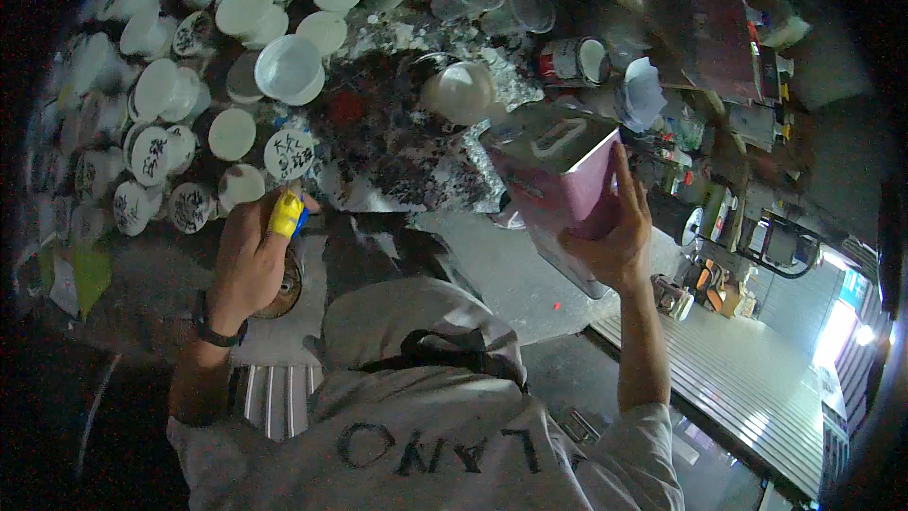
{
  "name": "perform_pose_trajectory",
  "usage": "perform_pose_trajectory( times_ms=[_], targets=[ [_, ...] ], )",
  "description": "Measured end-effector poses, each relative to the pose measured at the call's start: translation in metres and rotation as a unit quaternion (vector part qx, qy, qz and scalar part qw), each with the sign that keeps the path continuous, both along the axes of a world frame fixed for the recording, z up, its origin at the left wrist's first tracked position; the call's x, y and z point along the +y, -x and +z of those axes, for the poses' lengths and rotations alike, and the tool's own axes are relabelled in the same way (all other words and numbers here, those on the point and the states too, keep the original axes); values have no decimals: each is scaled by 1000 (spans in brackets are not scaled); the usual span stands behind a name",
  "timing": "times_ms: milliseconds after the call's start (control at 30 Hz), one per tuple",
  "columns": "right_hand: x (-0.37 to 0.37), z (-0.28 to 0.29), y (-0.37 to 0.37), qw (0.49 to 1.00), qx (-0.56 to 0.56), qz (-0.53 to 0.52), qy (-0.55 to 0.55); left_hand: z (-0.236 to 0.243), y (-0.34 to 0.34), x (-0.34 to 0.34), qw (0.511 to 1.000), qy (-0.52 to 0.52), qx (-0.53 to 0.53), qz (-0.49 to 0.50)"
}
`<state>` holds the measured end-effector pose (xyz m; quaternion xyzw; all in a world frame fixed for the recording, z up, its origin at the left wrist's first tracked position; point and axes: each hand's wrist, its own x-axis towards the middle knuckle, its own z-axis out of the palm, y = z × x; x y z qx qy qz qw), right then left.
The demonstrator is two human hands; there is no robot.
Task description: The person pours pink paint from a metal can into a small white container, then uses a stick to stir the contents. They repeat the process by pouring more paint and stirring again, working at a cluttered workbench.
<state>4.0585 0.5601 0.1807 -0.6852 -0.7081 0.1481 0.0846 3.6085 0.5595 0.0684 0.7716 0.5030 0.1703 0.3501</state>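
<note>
Right hand [610,251] fingers grasping a tilted pink rectangular can [558,180] above the paint-spattered bench [397,142]. Left hand [251,260] clenched around a yellow-blue tool [287,215], near white lidded tubs [232,132].

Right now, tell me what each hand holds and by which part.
The right hand grips the pink rectangular can by its lower side. The left hand clasps a yellow-and-blue tool around its body.

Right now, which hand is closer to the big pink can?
The right hand. It grips the pink can from below, fingers up its side. The left hand is far off to the left, holding a tool with a yellow tip.
</note>
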Motion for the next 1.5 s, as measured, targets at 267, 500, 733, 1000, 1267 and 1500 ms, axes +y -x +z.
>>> perform_pose_trajectory(
  times_ms=[267, 500, 733, 1000, 1267, 1500],
  targets=[
    [11, 17, -7, 999, -25, -39, 13, 11, -19, 9, 1000, -9, 1, -10],
    [-3, 28, -31, 998, 38, -18, -38, 37, -42, 25, 990, 120, -48, 53],
    [-31, 85, -81, 986, 128, 53, -93, 136, -174, 82, 981, -89, -171, 26],
    [-67, 154, -108, 973, 162, 66, -151, 208, -284, 79, 986, -136, -92, -38],
    [-98, 188, -145, 981, 33, 85, -170, 224, -336, 56, 989, -102, 84, -66],
    [-113, 163, -207, 959, 220, 73, -163, 217, -338, 74, 900, -273, -82, -329]
  ],
)
